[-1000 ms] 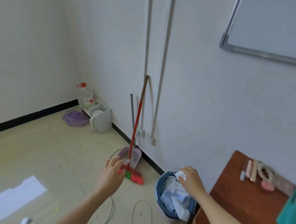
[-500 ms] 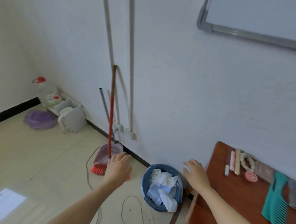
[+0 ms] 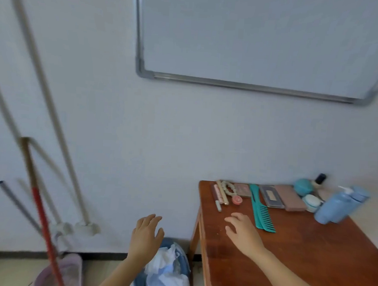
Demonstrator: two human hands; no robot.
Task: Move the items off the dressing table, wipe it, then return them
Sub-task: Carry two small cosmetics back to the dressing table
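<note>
The right hand (image 3: pixel 243 233) has swung across from the bin (image 3: pixel 139 284) and now hovers just above the counter (image 3: pixel 298 260) near its left edge. Its fingers are spread and hold nothing. The white wad it pinched a second ago is gone from it, and crumpled paper (image 3: pixel 167 272) fills the bin. The left hand (image 3: pixel 145 236), also empty with fingers apart, hangs over the bin, just off the counter's left edge.

From where I stand, everything on the counter sits in a row along its back edge. Two blue bottles (image 3: pixel 339 207) stand toward the back right corner, and the teal comb (image 3: pixel 259 208) reaches forward mid-row. Beside them are two flat palettes (image 3: pixel 289 197), a teal ball (image 3: pixel 303 187) and a small jar (image 3: pixel 312 202). Beads (image 3: pixel 229 188), a pink pot (image 3: pixel 237 199) and slim sticks (image 3: pixel 218 195) lie at the back left corner.

I'd judge the wiping done and the items returned, with perhaps only a last straightening left.
</note>
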